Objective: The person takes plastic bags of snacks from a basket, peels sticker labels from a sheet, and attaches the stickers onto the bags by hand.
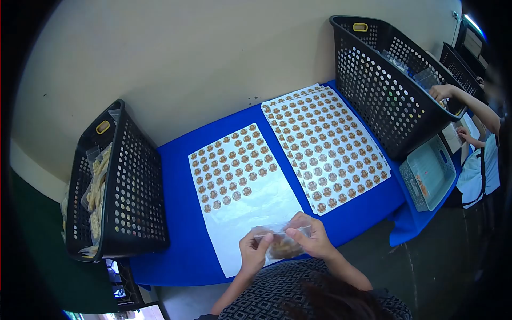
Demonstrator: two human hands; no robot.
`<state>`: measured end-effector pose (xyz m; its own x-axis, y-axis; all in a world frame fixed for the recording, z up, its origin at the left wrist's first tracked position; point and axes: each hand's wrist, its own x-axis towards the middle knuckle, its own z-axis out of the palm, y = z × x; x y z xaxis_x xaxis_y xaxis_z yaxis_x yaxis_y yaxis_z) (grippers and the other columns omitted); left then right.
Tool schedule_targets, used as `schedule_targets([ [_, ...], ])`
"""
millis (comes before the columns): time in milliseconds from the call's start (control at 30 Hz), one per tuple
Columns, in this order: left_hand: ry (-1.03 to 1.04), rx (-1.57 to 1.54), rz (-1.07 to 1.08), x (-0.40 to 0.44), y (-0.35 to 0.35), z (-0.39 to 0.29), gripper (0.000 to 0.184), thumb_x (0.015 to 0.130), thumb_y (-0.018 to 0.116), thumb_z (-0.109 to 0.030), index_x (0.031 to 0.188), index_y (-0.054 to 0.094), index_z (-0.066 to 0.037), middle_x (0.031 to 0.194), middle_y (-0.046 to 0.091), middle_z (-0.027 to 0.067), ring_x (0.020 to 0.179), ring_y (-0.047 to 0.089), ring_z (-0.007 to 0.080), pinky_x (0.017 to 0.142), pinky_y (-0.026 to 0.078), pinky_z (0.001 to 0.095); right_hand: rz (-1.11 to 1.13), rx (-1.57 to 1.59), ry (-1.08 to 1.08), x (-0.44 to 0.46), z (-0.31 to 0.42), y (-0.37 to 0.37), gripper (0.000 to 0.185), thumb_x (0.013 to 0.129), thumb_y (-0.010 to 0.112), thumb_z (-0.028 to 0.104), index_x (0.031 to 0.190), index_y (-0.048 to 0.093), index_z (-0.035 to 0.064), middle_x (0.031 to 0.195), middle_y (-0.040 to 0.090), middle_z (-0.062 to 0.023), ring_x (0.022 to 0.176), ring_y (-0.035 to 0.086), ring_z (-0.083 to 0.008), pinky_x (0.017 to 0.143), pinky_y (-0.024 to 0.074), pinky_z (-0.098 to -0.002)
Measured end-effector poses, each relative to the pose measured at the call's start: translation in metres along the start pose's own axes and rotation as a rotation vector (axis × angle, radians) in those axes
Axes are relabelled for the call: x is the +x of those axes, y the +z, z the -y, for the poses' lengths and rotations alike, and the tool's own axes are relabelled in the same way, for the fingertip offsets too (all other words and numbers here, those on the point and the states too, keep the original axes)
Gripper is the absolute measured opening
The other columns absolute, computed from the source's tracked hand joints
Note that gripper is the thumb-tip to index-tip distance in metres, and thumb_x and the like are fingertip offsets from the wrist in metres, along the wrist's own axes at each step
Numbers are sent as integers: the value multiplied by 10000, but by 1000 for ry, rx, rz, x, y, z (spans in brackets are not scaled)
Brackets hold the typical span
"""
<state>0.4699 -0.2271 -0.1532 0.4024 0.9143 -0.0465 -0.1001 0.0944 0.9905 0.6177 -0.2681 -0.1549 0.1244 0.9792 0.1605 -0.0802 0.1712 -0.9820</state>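
Note:
Between my two hands is a clear plastic bag (284, 249) with brownish contents that I cannot make out. My left hand (255, 248) is closed on the bag's left upper edge, thumb on top. My right hand (313, 238) pinches the right upper edge in the same way. Beneath the hands lies a white sticker sheet (256, 210), with round brown stickers on its far part and bare backing on its near part. To its right rests a stack of sticker sheets (326, 149) full of the same round stickers.
A tall black basket (140, 186) at the left holds filled bags (97, 186). Another black basket (373, 90) stands at the back right with bags inside; a co-worker's hand (441, 93) reaches over its rim. Nearby is a grey-green basket (417, 184). A blue cloth (178, 224) covers the table.

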Motion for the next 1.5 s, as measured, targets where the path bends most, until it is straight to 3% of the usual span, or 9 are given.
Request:
schedule_targets([
  [233, 88, -46, 50, 6, -15, 8, 131, 782, 530, -88, 842, 553, 26, 819, 562, 75, 765, 528, 131, 705, 409, 253, -15, 4, -97, -2, -7, -8, 127, 793, 508, 101, 808, 566, -12, 793, 554, -84, 730, 519, -131, 680, 398, -243],
  [433, 321, 154, -163, -1, 3, 12, 560, 752, 551, -202, 1200, 296, 18, 1206, 320, 158, 1140, 304, 246, 939, 249, 342, -358, 187, 3, -3, -6, 7, 175, 825, 464, 118, 849, 530, -43, 882, 547, -121, 821, 506, -133, 750, 384, -252],
  [500, 325, 351, 124, -6, 1, 18, 762, 706, 588, -278, 1262, 165, 25, 1268, 217, 179, 1192, 217, 286, 962, 207, 365, -389, 116, -74, -3, -5, 14, 181, 833, 454, 122, 879, 513, -42, 957, 531, -143, 891, 495, -132, 778, 384, -258],
  [633, 325, 60, 246, -6, 9, 17, 894, 692, 586, -425, 1274, 93, 42, 1308, 146, 187, 1212, 179, 276, 966, 192, 373, -68, -349, -277, -12, 2, 28, 319, 768, 539, 228, 1000, 509, 10, 1121, 468, -156, 1065, 429, -235, 918, 249, -393],
  [833, 231, 27, -111, -12, 1, 13, 403, 878, 337, -228, 1119, 415, 86, 1040, 513, 182, 950, 498, 227, 813, 385, 299, 72, -750, -424, -13, 2, 22, 413, 684, 601, 224, 1050, 500, 62, 1153, 436, -126, 1087, 399, -229, 932, 183, -441],
  [933, 91, 53, -7, -13, -2, 6, 321, 864, 389, -196, 959, 547, 67, 854, 596, 125, 767, 545, 143, 689, 429, 243, -347, -578, -341, -8, 11, 17, 455, 587, 695, 155, 954, 465, 18, 988, 437, -158, 951, 423, -228, 844, 326, -336],
  [1067, 89, 36, 66, -13, -5, 12, 242, 833, 459, -155, 907, 580, 41, 775, 600, 102, 681, 533, 107, 617, 422, 222, -197, -33, -46, -6, -6, 7, 366, 636, 684, 118, 922, 481, 12, 941, 487, -114, 902, 464, -158, 770, 369, -272],
  [1200, 118, 73, 65, -11, -5, 13, 176, 793, 527, -127, 826, 598, 31, 708, 590, 80, 630, 519, 97, 565, 406, 211, 30, 2, 25, -8, -3, 5, 127, 695, 633, 102, 770, 595, 7, 751, 550, -65, 715, 527, -124, 657, 410, -239],
  [1500, 39, -150, 4, -5, -16, 20, 206, 746, 599, -137, 854, 562, 34, 757, 583, 84, 700, 536, 111, 627, 421, 224, -40, 186, 69, -5, -10, 4, 97, 756, 563, 81, 788, 576, -10, 748, 533, -63, 720, 510, -113, 639, 403, -234],
])
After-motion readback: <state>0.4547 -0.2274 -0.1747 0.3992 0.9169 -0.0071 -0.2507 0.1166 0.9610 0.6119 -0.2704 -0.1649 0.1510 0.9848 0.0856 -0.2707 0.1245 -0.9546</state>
